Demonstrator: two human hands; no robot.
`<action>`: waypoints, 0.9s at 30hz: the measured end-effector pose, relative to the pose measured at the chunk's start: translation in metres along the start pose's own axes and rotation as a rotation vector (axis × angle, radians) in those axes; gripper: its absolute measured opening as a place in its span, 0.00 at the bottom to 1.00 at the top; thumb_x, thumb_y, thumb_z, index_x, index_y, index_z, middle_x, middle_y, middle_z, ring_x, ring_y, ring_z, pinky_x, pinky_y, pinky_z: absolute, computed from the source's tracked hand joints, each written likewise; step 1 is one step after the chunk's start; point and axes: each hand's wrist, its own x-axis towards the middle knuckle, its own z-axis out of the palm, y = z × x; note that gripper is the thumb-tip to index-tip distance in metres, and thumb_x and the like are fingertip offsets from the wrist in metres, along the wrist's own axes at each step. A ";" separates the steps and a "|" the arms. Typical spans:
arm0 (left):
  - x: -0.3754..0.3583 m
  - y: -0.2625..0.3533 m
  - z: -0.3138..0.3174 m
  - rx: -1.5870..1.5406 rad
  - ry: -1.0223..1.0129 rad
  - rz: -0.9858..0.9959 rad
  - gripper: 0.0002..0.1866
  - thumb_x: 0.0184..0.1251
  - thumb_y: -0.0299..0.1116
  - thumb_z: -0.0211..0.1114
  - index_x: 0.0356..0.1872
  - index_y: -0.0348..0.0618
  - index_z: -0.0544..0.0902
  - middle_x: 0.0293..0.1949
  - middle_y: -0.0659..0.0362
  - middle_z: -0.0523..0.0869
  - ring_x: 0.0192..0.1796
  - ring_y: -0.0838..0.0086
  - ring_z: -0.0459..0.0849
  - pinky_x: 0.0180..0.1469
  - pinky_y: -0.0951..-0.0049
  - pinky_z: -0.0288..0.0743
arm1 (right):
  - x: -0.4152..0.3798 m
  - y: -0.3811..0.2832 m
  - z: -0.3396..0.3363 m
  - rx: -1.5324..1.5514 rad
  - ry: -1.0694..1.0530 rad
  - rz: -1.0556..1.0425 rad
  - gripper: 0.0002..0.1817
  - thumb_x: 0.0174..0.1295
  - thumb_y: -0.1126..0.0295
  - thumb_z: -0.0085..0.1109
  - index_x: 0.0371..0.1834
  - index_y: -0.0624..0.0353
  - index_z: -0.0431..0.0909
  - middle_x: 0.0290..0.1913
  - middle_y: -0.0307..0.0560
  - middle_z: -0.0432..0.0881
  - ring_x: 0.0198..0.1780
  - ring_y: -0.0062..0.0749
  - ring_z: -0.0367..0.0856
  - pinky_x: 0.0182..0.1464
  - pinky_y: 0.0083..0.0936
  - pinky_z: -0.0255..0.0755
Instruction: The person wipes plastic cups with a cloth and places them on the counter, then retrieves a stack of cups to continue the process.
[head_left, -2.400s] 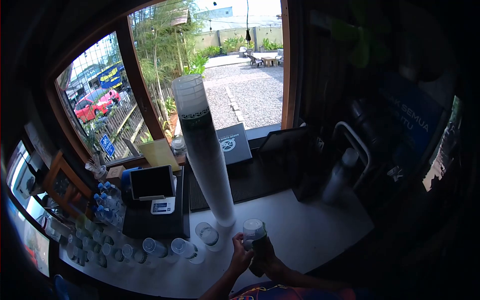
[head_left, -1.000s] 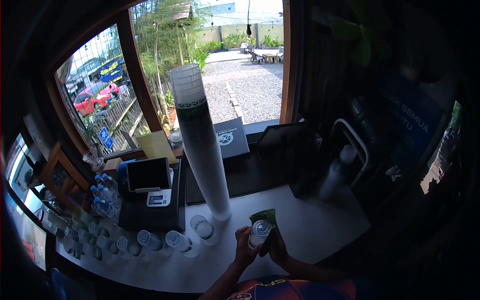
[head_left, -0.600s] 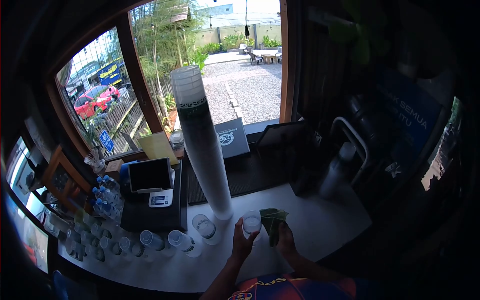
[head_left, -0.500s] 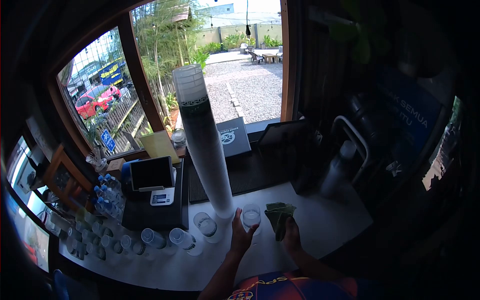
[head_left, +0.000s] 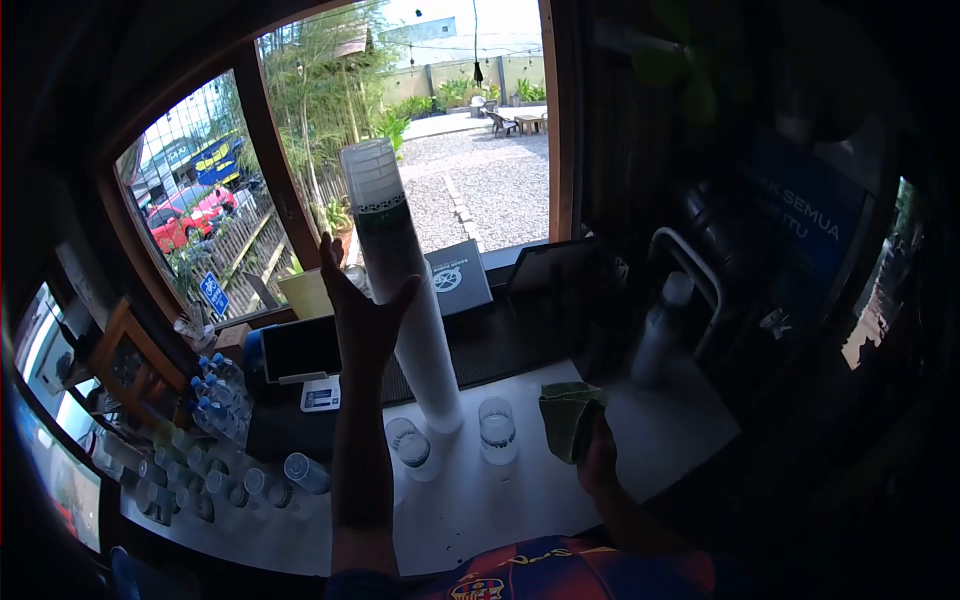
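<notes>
A tall stack of nested clear plastic cups (head_left: 425,345) with a green printed band stands tilted on the white counter (head_left: 540,500). My left hand (head_left: 365,310) is raised beside its upper part, fingers and thumb spread, the thumb overlapping the stack in this view. In my right hand (head_left: 598,455) is a folded green cloth (head_left: 568,415), held over the right side of the counter. Between the stack and the cloth a single clear cup (head_left: 497,432) stands upright. Just left of it is another clear cup (head_left: 408,447).
Several more cups (head_left: 265,487) line the left of the counter, partly behind my forearm. Bottles with blue caps (head_left: 218,400) and a tablet stand (head_left: 300,350) are further back. A dark box (head_left: 458,280) leans by the window. A shorter cup stack (head_left: 660,325) is at right.
My left hand has left the single cup and risen, opened, to the upper part of the tall stack. My right hand still holds the cloth, slightly further right.
</notes>
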 end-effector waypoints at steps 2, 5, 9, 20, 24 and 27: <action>0.030 -0.023 0.006 -0.133 -0.179 -0.133 0.52 0.52 0.37 0.81 0.75 0.42 0.55 0.62 0.41 0.75 0.68 0.53 0.74 0.68 0.55 0.69 | -0.007 -0.006 0.005 0.006 -0.024 0.025 0.31 0.79 0.47 0.37 0.71 0.62 0.65 0.62 0.45 0.74 0.63 0.28 0.73 0.67 0.26 0.64; 0.061 -0.023 0.009 -0.280 -0.173 -0.101 0.43 0.56 0.34 0.78 0.71 0.42 0.62 0.58 0.44 0.80 0.60 0.58 0.81 0.64 0.61 0.75 | -0.003 -0.012 0.004 0.010 -0.037 0.046 0.30 0.79 0.48 0.37 0.71 0.61 0.65 0.62 0.44 0.75 0.63 0.27 0.73 0.66 0.25 0.65; 0.102 -0.013 0.010 -0.376 -0.136 -0.057 0.38 0.61 0.35 0.75 0.68 0.40 0.64 0.58 0.46 0.80 0.60 0.62 0.81 0.63 0.62 0.75 | 0.009 -0.014 -0.008 -0.007 -0.045 -0.026 0.29 0.80 0.49 0.36 0.71 0.60 0.65 0.61 0.43 0.75 0.62 0.26 0.73 0.65 0.24 0.66; 0.169 0.079 -0.008 -0.455 0.197 0.176 0.35 0.68 0.39 0.70 0.69 0.36 0.64 0.64 0.44 0.75 0.66 0.63 0.75 0.69 0.66 0.65 | -0.002 -0.043 0.005 -0.157 -0.037 -0.205 0.30 0.78 0.47 0.40 0.74 0.54 0.63 0.65 0.42 0.74 0.64 0.28 0.74 0.68 0.30 0.66; 0.102 0.076 -0.023 -0.389 0.380 0.203 0.33 0.75 0.44 0.59 0.73 0.37 0.61 0.68 0.46 0.71 0.70 0.60 0.70 0.73 0.59 0.57 | -0.024 -0.061 0.014 0.349 -0.138 -0.238 0.31 0.77 0.48 0.40 0.76 0.54 0.59 0.71 0.47 0.68 0.69 0.37 0.69 0.72 0.35 0.62; -0.011 0.046 -0.031 -0.460 0.374 0.030 0.45 0.70 0.56 0.60 0.77 0.40 0.53 0.73 0.44 0.62 0.73 0.52 0.66 0.73 0.49 0.61 | -0.047 -0.085 0.030 0.283 -0.238 -0.292 0.33 0.73 0.52 0.45 0.76 0.58 0.56 0.73 0.53 0.63 0.72 0.44 0.63 0.73 0.37 0.58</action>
